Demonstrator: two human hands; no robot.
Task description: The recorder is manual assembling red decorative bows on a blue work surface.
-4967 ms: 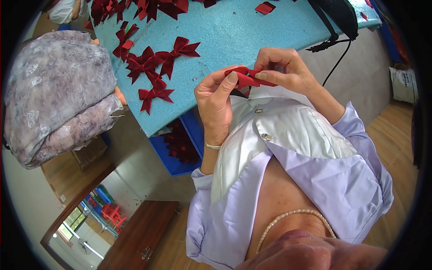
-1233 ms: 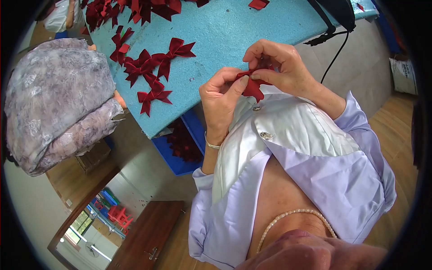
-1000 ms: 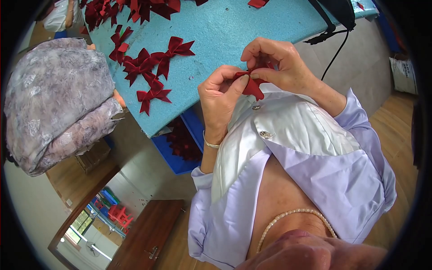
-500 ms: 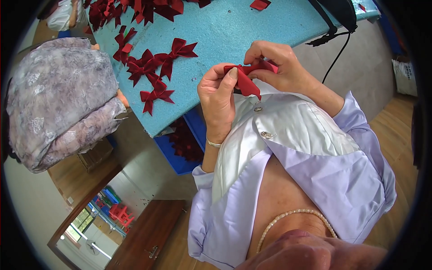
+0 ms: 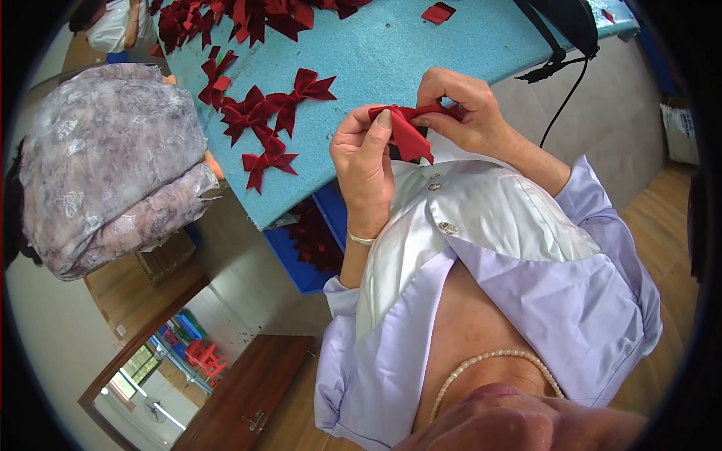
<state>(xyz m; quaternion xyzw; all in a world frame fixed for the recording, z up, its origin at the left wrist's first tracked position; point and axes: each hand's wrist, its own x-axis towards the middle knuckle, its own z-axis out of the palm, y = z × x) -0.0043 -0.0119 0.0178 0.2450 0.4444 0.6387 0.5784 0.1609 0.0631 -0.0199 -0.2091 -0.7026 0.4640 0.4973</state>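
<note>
A length of dark red ribbon [image 5: 411,141] is stretched between my two hands, just off the table's near edge. My left hand [image 5: 364,154] pinches it at a folded part between thumb and fingers, and one flat tail hangs below. The other end is gripped by my right hand [image 5: 468,113], its fingers curled and partly covering the ribbon. Whether a knot is formed under my left thumb I cannot tell. Several finished red bows [image 5: 301,94] lie on the blue table [image 5: 361,64] to the left of my hands.
A heap of red bows [image 5: 256,19] fills the far left of the table. Beneath its near corner, a blue bin [image 5: 325,279] holds more red pieces. A black strap and bag [image 5: 565,30] rest at the right. Another person in a patterned top [image 5: 113,158] is close on the left.
The view has shifted slightly. Both hands keep their grip, and the ribbon between them is a little straighter, with its hanging tail turned flatter.
</note>
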